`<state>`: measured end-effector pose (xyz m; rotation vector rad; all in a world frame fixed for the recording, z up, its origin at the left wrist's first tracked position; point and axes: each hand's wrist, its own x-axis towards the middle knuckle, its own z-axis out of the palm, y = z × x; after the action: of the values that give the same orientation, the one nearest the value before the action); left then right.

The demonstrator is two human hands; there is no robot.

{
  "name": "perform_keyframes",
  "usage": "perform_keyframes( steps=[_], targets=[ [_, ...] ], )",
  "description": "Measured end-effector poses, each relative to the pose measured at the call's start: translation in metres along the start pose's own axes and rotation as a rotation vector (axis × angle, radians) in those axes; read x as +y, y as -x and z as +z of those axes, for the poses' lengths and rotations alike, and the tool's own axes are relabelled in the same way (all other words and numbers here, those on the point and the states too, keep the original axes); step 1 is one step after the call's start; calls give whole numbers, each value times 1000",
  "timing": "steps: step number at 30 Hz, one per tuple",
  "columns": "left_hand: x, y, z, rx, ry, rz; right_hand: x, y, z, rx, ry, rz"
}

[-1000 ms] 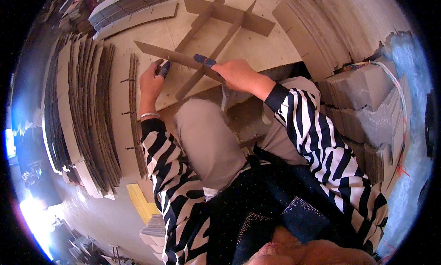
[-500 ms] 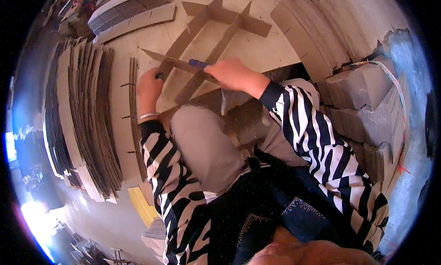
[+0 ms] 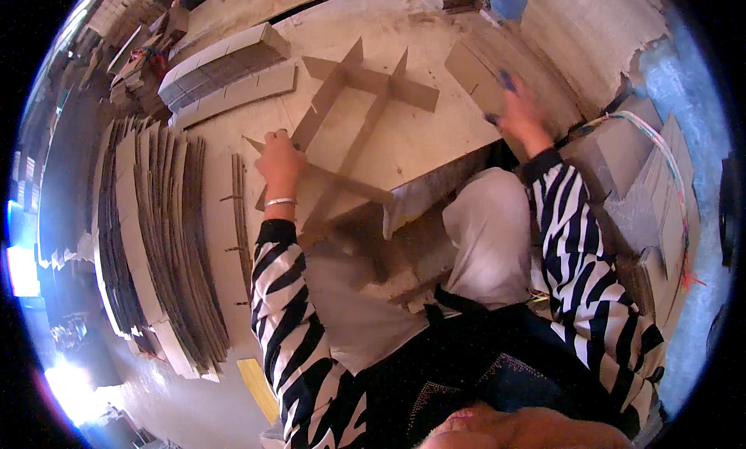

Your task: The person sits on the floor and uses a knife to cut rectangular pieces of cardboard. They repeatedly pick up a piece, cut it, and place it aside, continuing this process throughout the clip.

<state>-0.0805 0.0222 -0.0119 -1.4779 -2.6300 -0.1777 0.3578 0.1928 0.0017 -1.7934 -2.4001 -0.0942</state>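
On the counter, in the head view, we see the grid, cardboard strips crossing on edge, its near end at the counter's front edge by the knees. The left hand has its grip clamped on the near strip where a long strip meets it, though the joint itself is hidden. The right hand, blurred, is spread over the right stack, thumb and finger apart; whether it touches the top sheet, we cannot tell. As we judge it, a crossing fits well when the notches line up, both strips stand square and the push comes straight down close to the joint, since cardboard pressed far from its slot would likely bend. As for containers, we make out no box or tray near the hands: only the grid's four-sided middle cell, with the counter showing through it. Outside the grid, to its left, lie the bundle and the left stack.
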Motion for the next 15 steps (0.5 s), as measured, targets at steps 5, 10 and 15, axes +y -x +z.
perform_keyframes(
  steps=[5, 10, 15],
  targets=[
    [5, -4, -1, -156, 51, -38, 55, 17, 23, 114, 190, 86],
    [-22, 3, -8, -216, 41, -74, -19, -27, -41, 268, -180, -269],
    [-30, -4, 13, -179, 96, -3, -153, -54, -16, -11, -805, -559]
  ],
)
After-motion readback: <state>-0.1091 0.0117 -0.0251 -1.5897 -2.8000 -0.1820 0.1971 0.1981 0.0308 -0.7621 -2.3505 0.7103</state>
